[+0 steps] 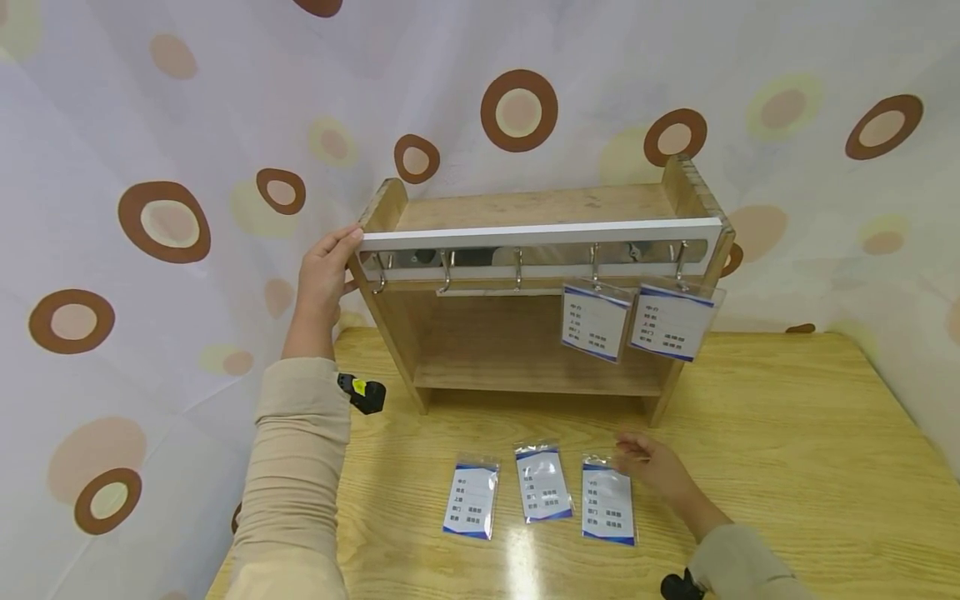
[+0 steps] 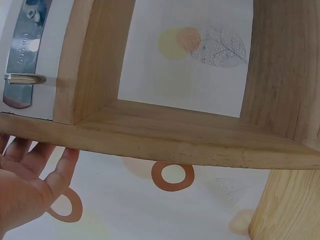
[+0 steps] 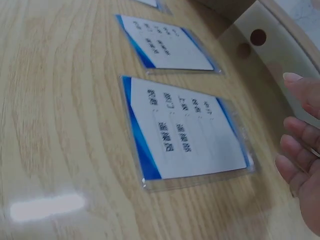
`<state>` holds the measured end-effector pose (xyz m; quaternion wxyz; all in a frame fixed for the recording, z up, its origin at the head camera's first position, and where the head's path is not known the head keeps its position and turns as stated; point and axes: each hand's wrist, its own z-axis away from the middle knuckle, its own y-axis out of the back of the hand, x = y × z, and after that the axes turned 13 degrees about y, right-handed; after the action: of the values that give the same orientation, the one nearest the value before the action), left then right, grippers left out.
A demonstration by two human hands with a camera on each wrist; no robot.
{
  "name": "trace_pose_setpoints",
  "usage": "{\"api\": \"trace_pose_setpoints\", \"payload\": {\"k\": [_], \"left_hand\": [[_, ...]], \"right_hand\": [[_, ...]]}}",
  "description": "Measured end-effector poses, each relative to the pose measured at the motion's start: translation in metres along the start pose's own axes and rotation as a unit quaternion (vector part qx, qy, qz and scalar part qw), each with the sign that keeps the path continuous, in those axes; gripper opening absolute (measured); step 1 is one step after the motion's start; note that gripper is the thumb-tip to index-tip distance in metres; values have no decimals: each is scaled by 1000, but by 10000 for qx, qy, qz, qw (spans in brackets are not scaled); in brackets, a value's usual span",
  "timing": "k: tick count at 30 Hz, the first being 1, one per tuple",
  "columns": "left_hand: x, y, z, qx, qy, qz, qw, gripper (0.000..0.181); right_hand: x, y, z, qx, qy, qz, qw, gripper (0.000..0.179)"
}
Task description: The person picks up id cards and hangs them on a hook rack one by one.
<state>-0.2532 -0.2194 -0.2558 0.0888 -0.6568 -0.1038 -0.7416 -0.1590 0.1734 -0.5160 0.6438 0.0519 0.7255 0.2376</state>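
A wooden shelf [image 1: 540,208] stands on the table, with a metal hook rail [image 1: 525,254] under its top board. Two badge cards [image 1: 595,321] [image 1: 671,323] hang from the two right hooks; the three left hooks are bare. My left hand [image 1: 341,258] rests with straight fingers against the shelf's upper left side panel [image 2: 175,140]; the left wrist view shows the left hand [image 2: 25,185] flat on that board. Three more badge cards [image 1: 471,497] [image 1: 542,482] [image 1: 608,500] lie in a row on the table. My right hand [image 1: 637,454] hovers at the top of the rightmost card [image 3: 187,132], fingers [image 3: 300,150] loosely bent, holding nothing.
The wooden table [image 1: 787,467] meets a curtain with brown rings [image 1: 517,108] just behind the shelf and on the left. The table's right edge runs close to the curtain. A black wrist camera [image 1: 363,392] sits on my left sleeve.
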Motion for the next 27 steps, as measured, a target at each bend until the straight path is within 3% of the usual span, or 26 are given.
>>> {"api": "trace_pose_setpoints", "payload": {"k": [8, 13, 27], "left_hand": [[1, 0, 0, 32, -43, -80, 10000, 40], [1, -1, 0, 37, -40, -64, 10000, 40], [0, 0, 1, 29, -31, -87, 10000, 39]], "right_hand": [[15, -2, -1, -365, 69, 760, 9964, 59], [22, -4, -2, -420, 258, 1395, 9890, 59], [26, -13, 0, -450, 745, 2322, 9688, 63]]}}
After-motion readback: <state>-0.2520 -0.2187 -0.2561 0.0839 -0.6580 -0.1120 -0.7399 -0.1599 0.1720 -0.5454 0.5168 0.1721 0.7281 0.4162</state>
